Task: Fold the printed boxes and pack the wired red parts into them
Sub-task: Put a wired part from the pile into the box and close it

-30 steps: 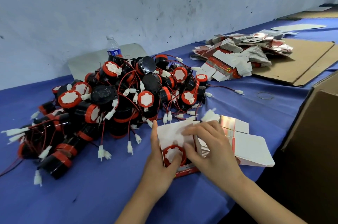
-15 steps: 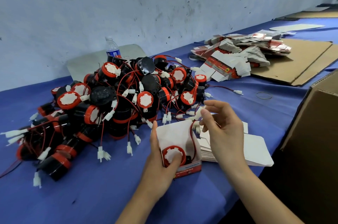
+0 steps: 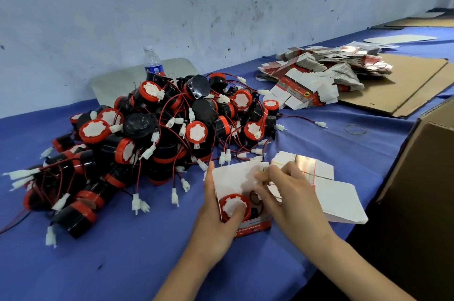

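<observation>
- Printed box (image 3: 255,225) is seen standing open on the blue cloth (image 3: 122,256), low at 6 o'clock in the view; one red-capped part (image 3: 231,202) is seated inside.
- Left hand (image 3: 215,217): the box is gripped at its 9 o'clock wall, with the thumb pressed on the part's white cap.
- Right hand (image 3: 294,200): fingers are bent over the box mouth, tips blurred; what is pinched cannot be told.
- Pile of wired red parts (image 3: 159,133) is heaped at 10 o'clock of the box; flat box blanks (image 3: 341,204) lie just beside at 3 o'clock.

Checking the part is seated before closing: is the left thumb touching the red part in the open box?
Touching. The head view shows the left hand holding the box, its thumb lying on the white face of the red part, no gap.
</observation>
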Available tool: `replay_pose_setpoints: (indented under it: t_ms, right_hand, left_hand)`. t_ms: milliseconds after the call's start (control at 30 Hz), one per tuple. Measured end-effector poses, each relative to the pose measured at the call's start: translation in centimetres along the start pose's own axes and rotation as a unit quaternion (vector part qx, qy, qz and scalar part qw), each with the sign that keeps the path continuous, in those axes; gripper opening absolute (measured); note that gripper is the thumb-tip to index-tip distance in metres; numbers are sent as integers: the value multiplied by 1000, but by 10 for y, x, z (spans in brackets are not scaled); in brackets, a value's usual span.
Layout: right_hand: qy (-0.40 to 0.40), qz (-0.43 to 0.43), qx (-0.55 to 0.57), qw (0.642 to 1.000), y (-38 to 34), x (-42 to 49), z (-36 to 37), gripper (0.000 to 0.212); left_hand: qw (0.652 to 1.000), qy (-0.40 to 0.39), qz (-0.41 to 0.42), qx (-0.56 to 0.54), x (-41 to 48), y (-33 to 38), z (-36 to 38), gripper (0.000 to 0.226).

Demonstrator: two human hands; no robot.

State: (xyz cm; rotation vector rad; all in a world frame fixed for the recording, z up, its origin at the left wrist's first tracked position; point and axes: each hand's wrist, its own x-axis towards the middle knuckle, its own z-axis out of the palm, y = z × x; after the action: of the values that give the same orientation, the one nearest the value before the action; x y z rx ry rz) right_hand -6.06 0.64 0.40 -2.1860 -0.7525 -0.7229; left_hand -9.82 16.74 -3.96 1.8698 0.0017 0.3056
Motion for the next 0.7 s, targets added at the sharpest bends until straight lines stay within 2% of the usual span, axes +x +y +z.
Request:
replay_pose_setpoints:
  t_ms: [67,167,233,300,400,500,533,600,700]
  right_hand:
    - [46,-42,-103,993,1,0,-1,14]
    - [62,-91,-174,979,0,0,0,19]
    - [51,-115,-205,971,0,-2,4,21]
    - [36,-121,-221,967,-1,-5,8,12]
    - [-51,-81,-240,966,-3,-5,5,7]
    - [-132,-19,-264,955,-7,-6,4,13]
    - [-145,4,-256,956,-9,-7,4,28]
    - [-123,6,-239,963,-10,-14,4,50]
    - [-102,2,-183,978,-12,-24,9,47]
  left_hand:
    - [1000,3,-1,12,-1,0,-1,86]
    - [1000,6,-13,20,0,-1,0,87]
    - [999,13,-17,30,0,0,2,86]
    - [999,17,-24,26,-1,1,2,84]
    - [997,35,-13,61,-7,6,3,75]
    - [970,168,42,170,-12,15,6,56]
    - [958,199,73,195,-12,17,6,54]
    - [945,198,124,230,-12,18,7,43]
    - [931,147,190,274,-10,15,7,34]
